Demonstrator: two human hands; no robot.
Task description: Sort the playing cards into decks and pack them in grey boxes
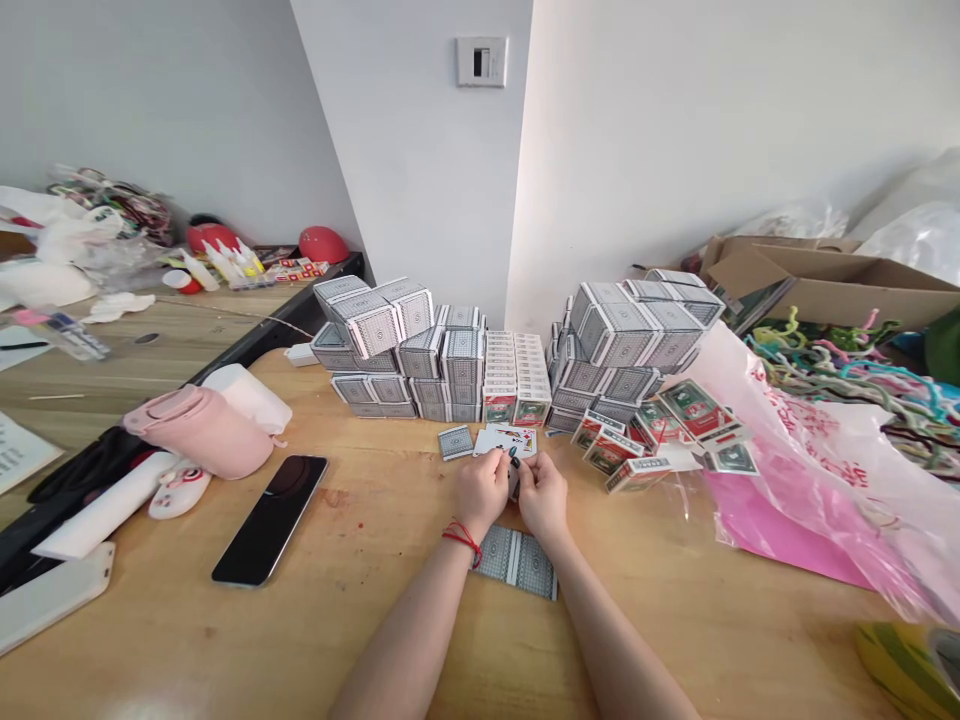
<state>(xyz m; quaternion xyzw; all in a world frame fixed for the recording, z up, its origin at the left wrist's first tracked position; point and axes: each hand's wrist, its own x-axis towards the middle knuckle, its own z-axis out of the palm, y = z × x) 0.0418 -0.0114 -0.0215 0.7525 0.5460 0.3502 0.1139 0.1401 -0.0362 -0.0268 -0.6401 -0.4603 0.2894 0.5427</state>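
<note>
My left hand (480,492), with a red string around its wrist, and my right hand (543,497) meet at the middle of the wooden table (390,640). Their fingertips pinch the near edge of a small stack of face-up playing cards (505,441), and the fingers hide part of it. Left of the cards lies a small grey-backed card pack (456,442). Under my wrists lie grey patterned card boxes (516,562), side by side. Several red-and-green card packets (637,440) lie scattered to the right of my right hand.
Tall stacks of grey card boxes (397,350) stand at the back of the table, with more (630,345) at the right. A black phone (270,520) and a pink pouch (201,432) lie left; a pink plastic bag (810,480) lies right.
</note>
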